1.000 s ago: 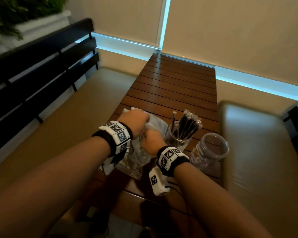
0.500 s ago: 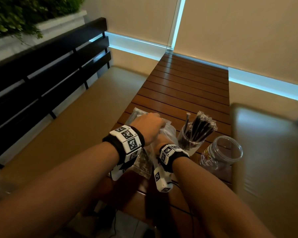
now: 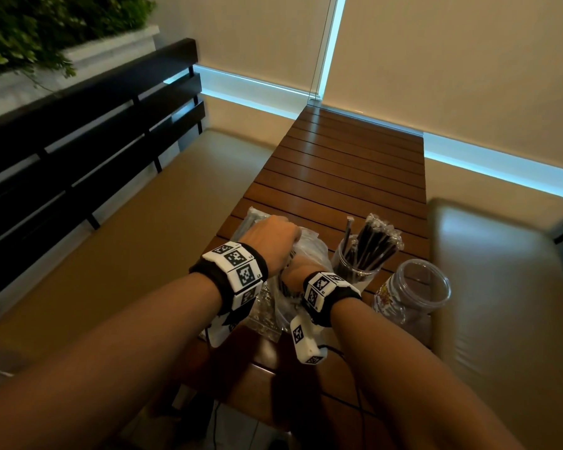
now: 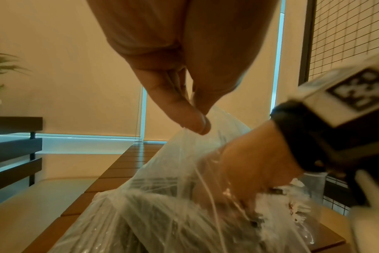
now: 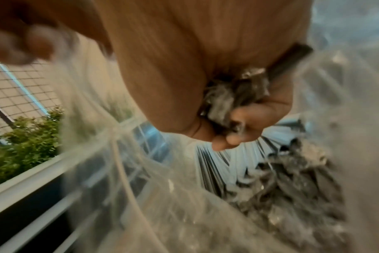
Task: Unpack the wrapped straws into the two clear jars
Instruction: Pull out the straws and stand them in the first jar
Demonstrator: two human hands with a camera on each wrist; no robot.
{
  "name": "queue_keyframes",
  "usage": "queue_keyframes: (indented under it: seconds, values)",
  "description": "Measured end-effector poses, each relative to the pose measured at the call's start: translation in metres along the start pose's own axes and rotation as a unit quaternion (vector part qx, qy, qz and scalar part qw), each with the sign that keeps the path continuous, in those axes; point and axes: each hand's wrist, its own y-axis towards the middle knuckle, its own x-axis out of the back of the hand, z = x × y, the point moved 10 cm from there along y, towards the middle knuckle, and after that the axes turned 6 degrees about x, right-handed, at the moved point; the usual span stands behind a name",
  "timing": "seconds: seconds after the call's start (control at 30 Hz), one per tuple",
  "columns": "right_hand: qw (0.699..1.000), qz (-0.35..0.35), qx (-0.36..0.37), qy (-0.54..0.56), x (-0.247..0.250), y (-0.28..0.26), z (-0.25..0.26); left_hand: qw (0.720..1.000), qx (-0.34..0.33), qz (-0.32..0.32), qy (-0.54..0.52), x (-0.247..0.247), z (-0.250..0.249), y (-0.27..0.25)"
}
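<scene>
A clear plastic bag point(image 3: 309, 254) full of black wrapped straws point(image 5: 292, 179) lies on the near end of the wooden table point(image 3: 338, 177). My left hand point(image 3: 270, 238) pinches the bag's top edge point(image 4: 216, 123) and holds it up. My right hand point(image 3: 294, 271) is inside the bag and grips a bunch of wrapped straws point(image 5: 234, 95). To the right stands a clear jar point(image 3: 355, 271) with several black straws point(image 3: 376, 245) upright in it. Further right stands a second clear jar point(image 3: 413, 293) with nothing in it.
Tan cushioned benches flank the table, one at the left point(image 3: 127, 238) and one at the right point(image 3: 507, 303). A black slatted rail point(image 3: 78, 151) and a planter with green plants point(image 3: 46, 30) stand at the far left. A cable point(image 3: 355, 384) trails over the table's near edge.
My right hand has sunk deeper into the bag and closed round a bunch of straws. The left hand keeps hold of the bag's edge. The head view has shifted.
</scene>
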Motion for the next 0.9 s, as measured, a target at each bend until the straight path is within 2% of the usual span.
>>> queue_keyframes:
  seconds: [0.17, 0.27, 0.5, 0.6, 0.7, 0.8, 0.9]
  values:
    - [1.0, 0.018, 0.006, -0.025, 0.027, -0.016, -0.011, 0.994, 0.074, -0.048, -0.058, 0.002, 0.019, 0.018]
    - [0.999, 0.018, 0.007, -0.025, 0.047, -0.032, -0.023, 0.987, 0.122, -0.05, -0.092, -0.002, 0.034, 0.031]
    - [0.997, 0.026, 0.039, -0.062, 0.106, -0.081, -0.053, 0.976, 0.181, -0.058, -0.103, -0.006, 0.059, 0.057]
    - [0.997, 0.023, 0.052, -0.06, 0.136, -0.107, -0.059, 0.976, 0.195, -0.032, -0.094, -0.008, 0.063, 0.058]
    - [0.997, 0.022, 0.073, 0.009, 0.155, -0.122, -0.062, 0.978, 0.203, 0.009, -0.048, -0.013, 0.064, 0.054]
    - [0.991, -0.046, 0.102, 0.079, 0.167, -0.114, -0.058, 0.972, 0.219, 0.044, -0.07, -0.017, 0.059, 0.047]
    - [0.978, -0.149, 0.111, 0.095, 0.162, -0.095, -0.058, 0.972, 0.149, 0.074, -0.169, -0.013, 0.023, 0.046]
